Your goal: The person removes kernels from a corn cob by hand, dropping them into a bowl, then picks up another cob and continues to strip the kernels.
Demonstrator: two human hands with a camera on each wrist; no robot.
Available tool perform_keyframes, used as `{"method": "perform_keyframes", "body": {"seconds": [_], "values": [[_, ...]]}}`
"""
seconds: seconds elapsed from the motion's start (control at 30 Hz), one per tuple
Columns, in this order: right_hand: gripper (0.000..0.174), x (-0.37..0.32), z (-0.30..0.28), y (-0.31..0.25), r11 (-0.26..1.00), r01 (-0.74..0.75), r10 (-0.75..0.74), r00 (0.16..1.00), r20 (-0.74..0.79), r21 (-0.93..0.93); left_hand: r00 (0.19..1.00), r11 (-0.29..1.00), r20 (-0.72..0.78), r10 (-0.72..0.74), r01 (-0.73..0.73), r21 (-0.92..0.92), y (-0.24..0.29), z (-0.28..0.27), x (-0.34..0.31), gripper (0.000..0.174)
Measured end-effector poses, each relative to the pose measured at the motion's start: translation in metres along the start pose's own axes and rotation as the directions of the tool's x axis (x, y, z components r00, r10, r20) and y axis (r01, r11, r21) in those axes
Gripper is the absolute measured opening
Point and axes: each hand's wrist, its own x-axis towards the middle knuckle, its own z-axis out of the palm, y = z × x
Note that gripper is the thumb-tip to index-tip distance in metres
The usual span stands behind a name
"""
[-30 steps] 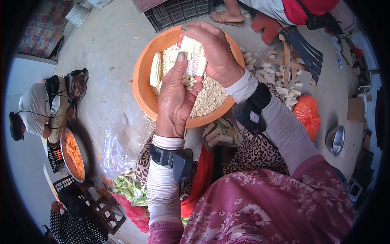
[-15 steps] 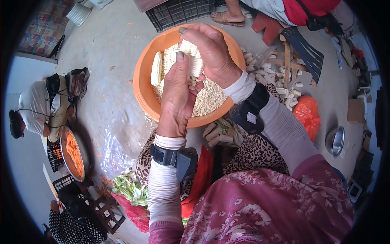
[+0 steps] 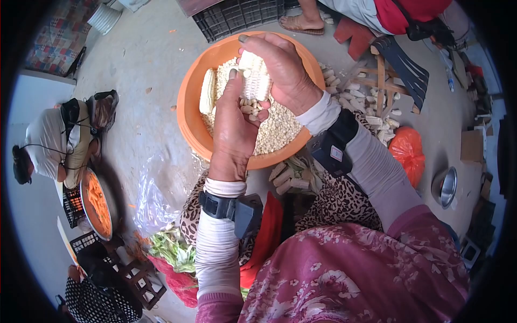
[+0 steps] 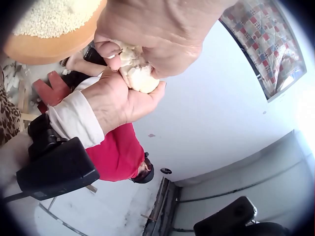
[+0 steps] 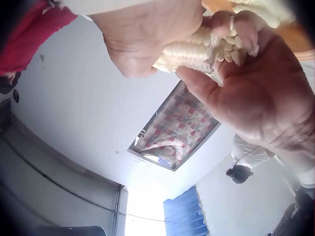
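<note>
Over the basin, my right hand (image 3: 288, 72) grips a pale corn cob (image 3: 257, 83), its fingers wrapped round the far side and the thumb along the top. My left hand (image 3: 232, 129) holds the cob's near side, thumb pressed on the kernel rows. Loose kernels (image 5: 231, 49) lie in the left hand's curled fingers in the right wrist view. One part of the cob is stripped of kernels. Beneath is an orange basin (image 3: 188, 116) with many shelled kernels (image 3: 280, 129) and another whole cob (image 3: 207, 91) at its left side.
Stripped cobs (image 3: 358, 97) lie on the floor at right beside a wooden stool frame (image 3: 381, 81). An orange bag (image 3: 406, 153) and a metal bowl (image 3: 446, 185) stand farther right. Husks (image 3: 172, 250) and a clear plastic bag (image 3: 153, 196) are at left. Other people sit around.
My left thumb has shifted slightly down and left along the cob. The right hand has tilted the cob a little, and more loose kernels show in the left fingers than half a second ago.
</note>
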Motion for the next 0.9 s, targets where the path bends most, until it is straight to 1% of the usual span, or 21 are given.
{"method": "perform_keyframes", "body": {"seconds": [0.03, 0.17, 0.23, 0.27, 0.33, 0.47, 0.53, 0.67, 0.73, 0.77, 0.83, 0.9], "values": [[0.02, -0.0001, -0.0002, -0.0001, 1.0, -0.007, 0.007, 1.0, 0.005, 0.007, 1.0, 0.998, 0.005, -0.006, 0.007, -0.058, 0.0002, 0.0003, -0.0003, 0.04], [0.02, -0.0004, 0.0001, 0.0003, 0.998, 0.0, 0.001, 1.0, 0.014, -0.057, 1.0, 1.0, 0.003, 0.007, -0.007, -0.008, -0.0009, -0.0011, 0.0, 0.046], [0.023, 0.0012, 0.0011, 0.0025, 0.992, 0.069, -0.069, 0.998, 0.003, -0.103, 0.996, 0.984, -0.058, 0.072, -0.062, 0.166, -0.0016, -0.001, 0.0009, 0.048], [0.023, 0.0005, 0.0007, 0.0024, 0.992, 0.068, -0.068, 0.998, 0.003, -0.103, 0.996, 0.984, -0.059, 0.072, -0.062, 0.166, -0.003, -0.0025, 0.0024, 0.048], [0.021, -0.0025, 0.0022, -0.0013, 0.995, 0.008, -0.006, 1.0, 0.013, -0.102, 0.994, 0.947, -0.052, 0.097, -0.076, 0.312, -0.0066, -0.0061, 0.0058, 0.045], [0.022, -0.001, 0.0004, -0.0011, 0.998, -0.013, 0.014, 1.0, 0.018, -0.069, 0.991, 0.942, -0.059, 0.12, -0.095, 0.323, -0.0063, -0.0061, 0.0052, 0.045], [0.025, -0.0007, -0.001, -0.0017, 0.997, -0.076, 0.077, 0.997, 0.023, -0.035, 0.991, 0.978, -0.093, 0.096, -0.077, 0.196, -0.0031, -0.0031, 0.0025, 0.046], [0.027, 0.0006, -0.0006, 0.0036, 0.996, -0.044, 0.046, 0.999, 0.027, -0.074, 0.992, 0.988, -0.082, 0.093, -0.082, 0.132, -0.0015, -0.0012, 0.0004, 0.049], [0.028, 0.002, 0.0009, 0.0063, 0.993, 0.026, -0.025, 1.0, 0.011, -0.114, 0.994, 0.986, -0.076, 0.074, -0.062, 0.155, -0.0007, 0.0011, -0.0008, 0.048], [0.028, 0.0016, 0.0006, 0.0063, 0.993, 0.026, -0.025, 1.0, 0.01, -0.114, 0.994, 0.986, -0.076, 0.074, -0.061, 0.155, -0.0015, 0.0, 0.0002, 0.048], [0.031, -0.0008, 0.0024, 0.0045, 0.99, 0.006, 0.0, 0.999, 0.038, -0.138, 0.99, 0.953, -0.124, 0.068, -0.028, 0.303, -0.0035, -0.0027, 0.003, 0.046], [0.032, -0.0016, 0.0029, 0.005, 0.993, 0.013, -0.008, 0.999, 0.043, -0.118, 0.989, 0.941, -0.132, 0.073, -0.025, 0.337, -0.0027, -0.0016, 0.0034, 0.043]]}}
